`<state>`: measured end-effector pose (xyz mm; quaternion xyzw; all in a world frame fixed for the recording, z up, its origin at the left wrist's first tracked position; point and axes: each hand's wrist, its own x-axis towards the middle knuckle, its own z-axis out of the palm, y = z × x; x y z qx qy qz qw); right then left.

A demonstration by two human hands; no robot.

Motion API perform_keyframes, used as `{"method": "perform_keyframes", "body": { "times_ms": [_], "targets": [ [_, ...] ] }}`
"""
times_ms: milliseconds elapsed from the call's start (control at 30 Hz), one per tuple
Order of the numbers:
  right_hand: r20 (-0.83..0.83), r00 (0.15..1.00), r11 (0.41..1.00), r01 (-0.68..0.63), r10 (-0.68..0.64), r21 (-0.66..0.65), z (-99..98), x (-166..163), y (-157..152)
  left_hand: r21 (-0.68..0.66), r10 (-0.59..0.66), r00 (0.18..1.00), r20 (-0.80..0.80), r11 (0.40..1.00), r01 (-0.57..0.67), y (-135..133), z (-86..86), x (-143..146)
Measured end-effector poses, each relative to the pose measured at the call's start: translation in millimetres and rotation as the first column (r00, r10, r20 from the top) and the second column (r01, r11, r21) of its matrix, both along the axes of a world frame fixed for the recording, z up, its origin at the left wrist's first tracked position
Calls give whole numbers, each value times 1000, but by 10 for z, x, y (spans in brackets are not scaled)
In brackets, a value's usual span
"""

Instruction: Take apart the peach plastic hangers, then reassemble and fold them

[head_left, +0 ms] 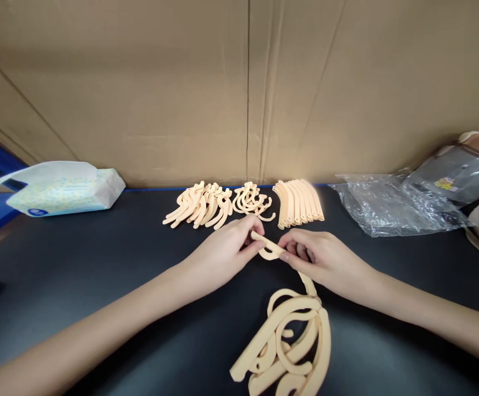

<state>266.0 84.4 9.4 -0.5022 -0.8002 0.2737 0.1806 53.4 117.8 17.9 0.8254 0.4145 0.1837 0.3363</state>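
Note:
Between my two hands is a cream-coloured curved piece (269,251), held above the black tabletop with a small gap showing along its lower side. My left hand (243,239) pinches its left end between thumb and fingers. At the other end, my right hand (313,253) grips it the same way, fingers curled. Just below my right hand lies a heap of cream pieces (286,335), some long and gently bent, others thin and hook-shaped. One piece from this heap reaches up under my right hand.
Along the back lie a pile of curved arms (202,203), a pile of thin hooks (251,199) and a neat row of long pieces (299,202). A tissue pack (66,190) sits at left, clear plastic bags (396,203) at right. Cardboard (160,93) stands behind.

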Motion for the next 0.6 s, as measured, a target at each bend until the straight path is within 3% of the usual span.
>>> {"method": "perform_keyframes", "body": {
  "times_ms": [67, 167, 233, 300, 467, 533, 600],
  "targets": [
    [-8, 1000, 1000, 15, -15, 21, 15, -11, 13, -223, 104, 976, 193, 973, -60, 29, -43, 18],
    [-10, 1000, 1000, -2, 2, 30, 15, -35, 20, -528, 255, 899, 355, 849, -32, 28, -96, 57],
    [-3, 1000, 999, -16, 17, 43, 21, -52, 27, -630, 301, 867, 396, 776, 18, 11, -104, 80],
    [13, 1000, 996, -17, 16, 83, 45, -63, 43, -634, 302, 852, 427, 772, 45, 6, -82, 92],
    [99, 994, 947, 13, -47, 320, 140, -30, 157, -399, 158, 869, 469, 916, 49, 110, 49, 83],
    [185, 980, 880, -20, -77, 475, 155, -6, 226, -313, 128, 888, 441, 950, 18, 158, 86, 80],
    [278, 951, 770, -76, -135, 634, 154, 7, 292, -284, 173, 894, 414, 957, -53, 178, 98, 88]
  ]
}}
